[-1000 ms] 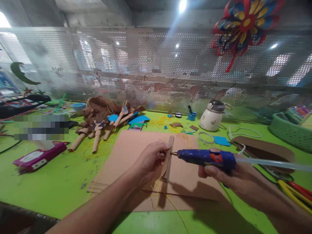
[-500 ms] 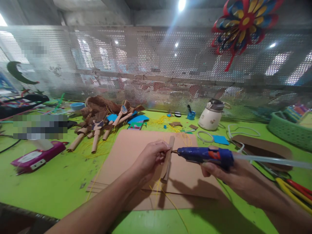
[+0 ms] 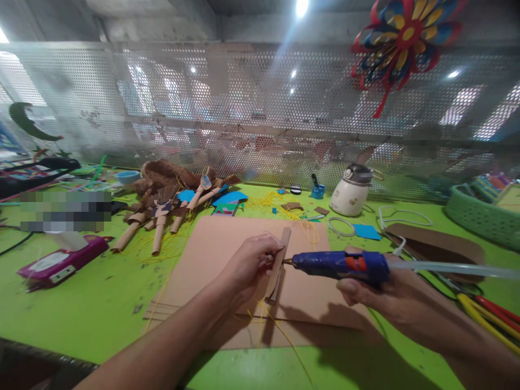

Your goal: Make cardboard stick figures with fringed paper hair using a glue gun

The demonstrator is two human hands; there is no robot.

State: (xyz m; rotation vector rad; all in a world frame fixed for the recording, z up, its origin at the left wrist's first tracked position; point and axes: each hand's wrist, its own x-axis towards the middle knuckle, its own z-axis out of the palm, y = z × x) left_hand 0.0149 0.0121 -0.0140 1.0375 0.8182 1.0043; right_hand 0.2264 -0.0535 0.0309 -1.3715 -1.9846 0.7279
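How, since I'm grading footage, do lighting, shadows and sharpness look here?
Head view: a ceiling light flares into a bluish streak toward the perforated panel; head view: a dark shadow lies on the table below the right hand; head view: a pixelated block masks part of the left side, and the green basket looks soft.

No legible text. Markings on white flask (image 3: 348, 198), beyond the glue gun (image 3: 339, 264), and magenta power strip (image 3: 63, 265), well left of gun: too small to read.
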